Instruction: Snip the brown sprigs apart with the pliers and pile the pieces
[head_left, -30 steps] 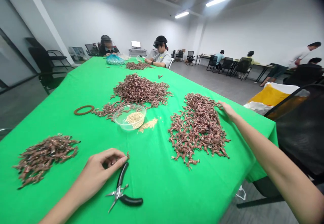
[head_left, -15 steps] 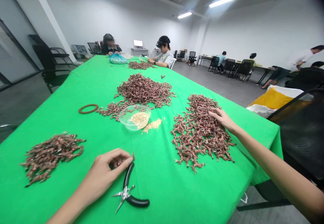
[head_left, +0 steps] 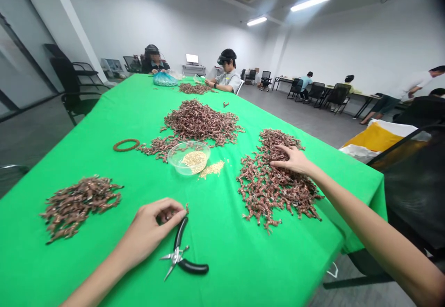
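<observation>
My left hand (head_left: 158, 221) pinches a small brown piece (head_left: 187, 209) between thumb and fingertips, just above the black-handled pliers (head_left: 177, 255) lying on the green cloth. Over the right pile of small brown pieces (head_left: 264, 191) is my right hand (head_left: 292, 159), thumb and fingers spread, its tips at the pile's surface. Whether those fingertips touch a piece cannot be made out. A clear bowl (head_left: 174, 158) with gold bits stands left of that pile, and more gold bits (head_left: 212, 169) lie loose beside it. Another brown pile (head_left: 81, 205) sits at the left.
A large brown pile (head_left: 201, 122) lies beyond the bowl, with a brown ring (head_left: 126, 145) to its left. Two people sit at the far end near a blue bag (head_left: 165, 79). A black chair (head_left: 413, 182) and a yellow-white sack (head_left: 375, 135) stand at the right.
My right hand has moved left across the right pile, and its thumb and fingers have spread apart. My left hand keeps its pinch. The view has shifted slightly.
</observation>
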Demonstrator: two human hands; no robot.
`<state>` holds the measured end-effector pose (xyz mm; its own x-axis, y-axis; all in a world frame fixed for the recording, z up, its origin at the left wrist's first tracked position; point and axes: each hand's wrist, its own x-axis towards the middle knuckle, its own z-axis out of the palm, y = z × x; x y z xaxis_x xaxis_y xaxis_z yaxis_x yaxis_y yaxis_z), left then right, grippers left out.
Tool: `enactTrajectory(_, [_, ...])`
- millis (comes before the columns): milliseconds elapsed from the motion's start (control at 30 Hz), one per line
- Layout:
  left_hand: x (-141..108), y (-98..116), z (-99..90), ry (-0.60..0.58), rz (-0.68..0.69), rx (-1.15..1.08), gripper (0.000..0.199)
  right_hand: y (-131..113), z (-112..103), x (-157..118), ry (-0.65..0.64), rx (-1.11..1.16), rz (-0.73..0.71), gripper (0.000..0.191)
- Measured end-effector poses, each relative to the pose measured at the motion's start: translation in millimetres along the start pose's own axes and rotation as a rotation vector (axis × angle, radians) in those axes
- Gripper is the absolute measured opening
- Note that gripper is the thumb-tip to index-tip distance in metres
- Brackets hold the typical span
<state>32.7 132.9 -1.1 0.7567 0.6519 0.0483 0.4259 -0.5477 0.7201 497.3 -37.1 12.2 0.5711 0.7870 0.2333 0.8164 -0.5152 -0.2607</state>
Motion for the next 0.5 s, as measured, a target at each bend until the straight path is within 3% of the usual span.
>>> enactTrajectory(233, [-2.6,2.7,-0.7,0.012,0.027,0.004,0.034,-12.7,9.2,8.5,0.015,-0.162,0.127,0.036])
enactTrajectory(500, [-3.5,0.9,1.2,0.025,0.054,-0.006,0.032,-15.0,-0.7,7.7,0.092,-0.201,0.112,0.034])
